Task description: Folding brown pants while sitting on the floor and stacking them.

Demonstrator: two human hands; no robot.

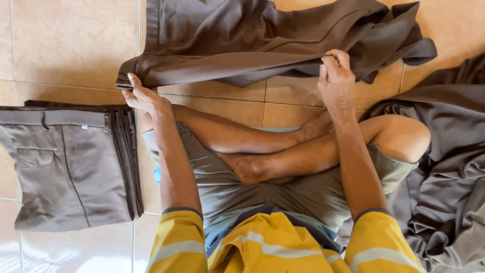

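You sit cross-legged on the tiled floor, and both your hands are on the brown trousers spread out ahead of your knees. Your left hand pinches the near left corner of the garment, at what looks like the waistband end, with thumb and fingers closed on the cloth. Your right hand grips the near edge further right, fingers curled narrow around a fold that it lifts a little off the tiles. Between the two hands the cloth hangs in a shallow line; the rest of the trousers lies rumpled toward the far edge of the floor, one end bunched at the far right.

At your left, just beside your knee, a stack of folded trousers lies flat, waistbands toward the far side. At your right a loose heap of the same brown cloth touches your right knee and runs to the near right corner.
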